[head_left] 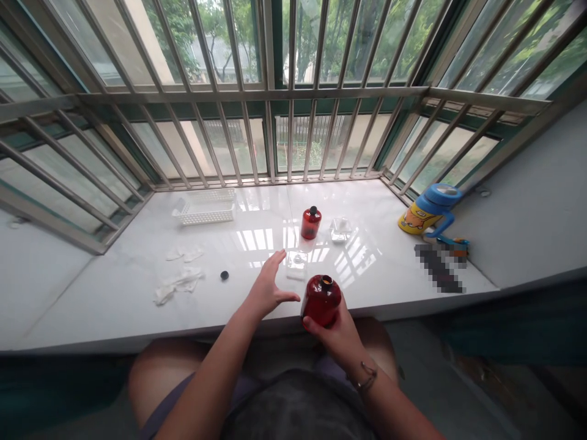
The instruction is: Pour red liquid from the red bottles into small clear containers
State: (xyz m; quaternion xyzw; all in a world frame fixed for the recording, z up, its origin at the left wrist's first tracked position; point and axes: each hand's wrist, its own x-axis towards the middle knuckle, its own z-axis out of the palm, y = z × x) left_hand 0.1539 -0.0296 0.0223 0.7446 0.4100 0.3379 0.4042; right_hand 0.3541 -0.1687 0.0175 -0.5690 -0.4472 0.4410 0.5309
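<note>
My right hand is wrapped round a red see-through bottle at the sill's front edge. That bottle has no cap on, and its dark neck faces up. To its left, my left hand has thumb and fingers spread apart and holds nothing. A small black cap lies on the white sill, left of my left hand. Farther back stands a second red bottle with a black cap on. Between the two bottles sits a small clear, whitish item, whose kind I cannot make out.
Crumpled white tissues lie to the left. A white perforated basket stands at the back left. A clear plastic container is beside the far bottle. A yellow-and-blue flask stands at the right. Metal bars line the window.
</note>
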